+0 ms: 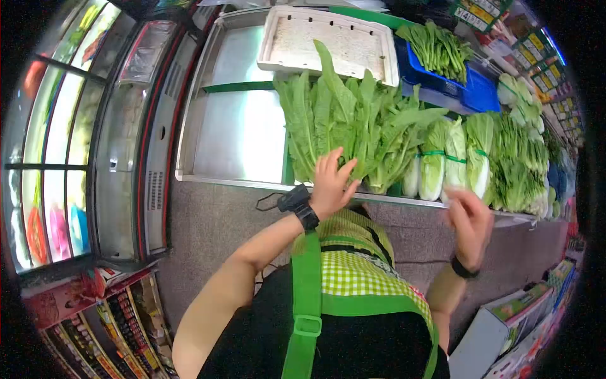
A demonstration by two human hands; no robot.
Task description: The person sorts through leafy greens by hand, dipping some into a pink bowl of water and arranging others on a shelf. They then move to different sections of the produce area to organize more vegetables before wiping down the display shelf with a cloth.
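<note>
My left hand [331, 183] lies with fingers spread at the front of a heap of long green leaf lettuce [334, 120], over its lower leaves. Whether the fingertips press on the leaves I cannot tell. A black device is strapped at that wrist. My right hand [468, 221] hovers at the counter's front edge, just before the napa cabbages [432, 170]. Motion smears its fingers, so I cannot make out whether they hold anything. Several of these cabbages stand in a row, bound with green ties, right of the lettuce.
A metal display counter [240, 142] runs across, its bare left section beside the lettuce. Behind are a white foam tray [328, 44] and a blue crate [478, 93] with leafy stems [435, 50]. More greens [517, 164] lie right. Glass-door coolers [57, 151] stand left; boxes [505, 322] sit lower right.
</note>
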